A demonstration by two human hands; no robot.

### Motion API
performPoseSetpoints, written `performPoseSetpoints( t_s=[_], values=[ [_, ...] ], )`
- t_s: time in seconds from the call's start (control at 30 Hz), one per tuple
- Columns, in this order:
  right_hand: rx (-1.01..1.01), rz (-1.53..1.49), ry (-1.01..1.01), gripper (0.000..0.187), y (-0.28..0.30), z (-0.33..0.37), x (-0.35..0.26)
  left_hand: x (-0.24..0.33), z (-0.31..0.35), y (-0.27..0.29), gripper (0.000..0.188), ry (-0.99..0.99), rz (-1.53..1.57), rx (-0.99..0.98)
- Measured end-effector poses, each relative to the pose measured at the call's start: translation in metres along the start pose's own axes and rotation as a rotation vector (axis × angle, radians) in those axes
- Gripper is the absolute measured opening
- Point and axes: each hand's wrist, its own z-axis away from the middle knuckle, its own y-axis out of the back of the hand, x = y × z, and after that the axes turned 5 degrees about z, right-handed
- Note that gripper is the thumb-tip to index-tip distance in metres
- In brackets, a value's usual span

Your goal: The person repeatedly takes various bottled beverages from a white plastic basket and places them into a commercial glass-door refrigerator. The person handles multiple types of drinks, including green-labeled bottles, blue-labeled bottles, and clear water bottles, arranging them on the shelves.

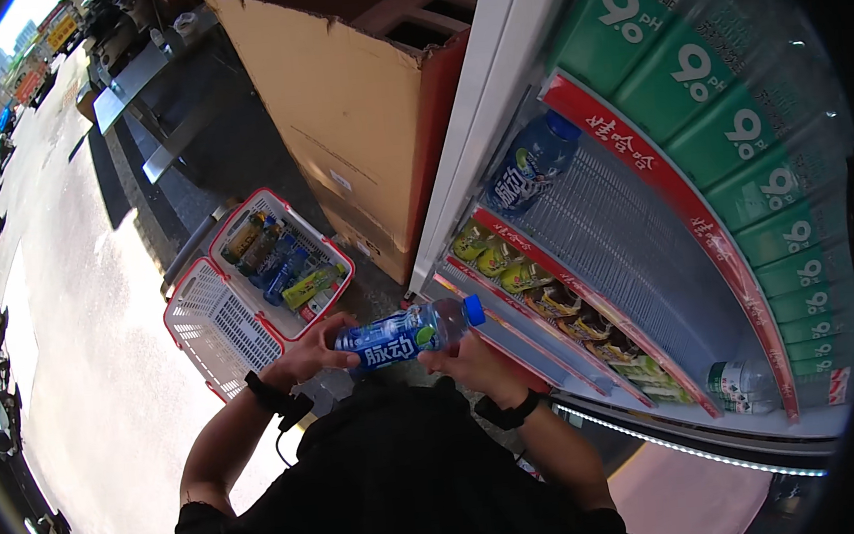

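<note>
A drink bottle (392,338) with a blue cap and blue label lies nearly level in front of my body, its cap toward the right. The fingers of my left hand (313,352) close round its base end. At the neck end my right hand (475,366) grips it from below with thumb and fingers. A white plastic shopping basket (339,256) with a red rim stands on the ground beyond my left hand, with several bottles and packages inside. On the shelf to my right, a similar blue-capped bottle (531,166) stands by the cooler's frame.
An open display cooler with red-edged shelves (645,230) fills the right side, holding green packs (723,73), yellow-green packages (507,266) and clear bottles (742,383). A big cardboard box (334,104) stands ahead. A metal bench (137,89) is farther left, beside sunlit pavement.
</note>
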Motion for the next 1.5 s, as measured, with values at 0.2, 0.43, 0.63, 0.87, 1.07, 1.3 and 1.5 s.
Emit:
performPoseSetpoints(
  t_s=[0.2, 0.43, 0.63, 0.87, 1.07, 1.3, 1.5],
  values=[
    [0.195, -0.282, 0.224, 0.078, 0.016, 0.052, -0.035, 0.055, -0.044, -0.07, 0.071, -0.029, -0.189, -0.238],
    [0.5, -0.165, 0.563, 0.086, 0.05, 0.096, -0.074, 0.124, -0.1, -0.142, 0.085, -0.508, -0.825, -0.331],
    [0.653, 0.203, 0.77, 0.094, 0.074, 0.093, -0.1, 0.143, -0.134, -0.196, 0.086, -0.909, -1.098, -0.037],
    [0.797, 0.44, 0.742, 0.086, 0.107, 0.067, -0.111, 0.127, -0.144, -0.204, 0.065, -0.811, -1.077, 0.142],
    [0.757, 0.308, 0.575, 0.083, 0.138, 0.032, -0.125, 0.109, -0.127, -0.157, 0.049, -0.609, -1.004, 0.012],
    [0.73, 0.649, 0.439, 0.07, 0.155, 0.009, -0.161, 0.082, -0.089, -0.073, 0.035, -0.425, -0.974, 0.066],
    [0.706, 0.745, 0.364, 0.067, 0.149, 0.005, -0.173, 0.045, -0.044, 0.011, 0.026, -0.356, -0.995, 0.246]
  ],
)
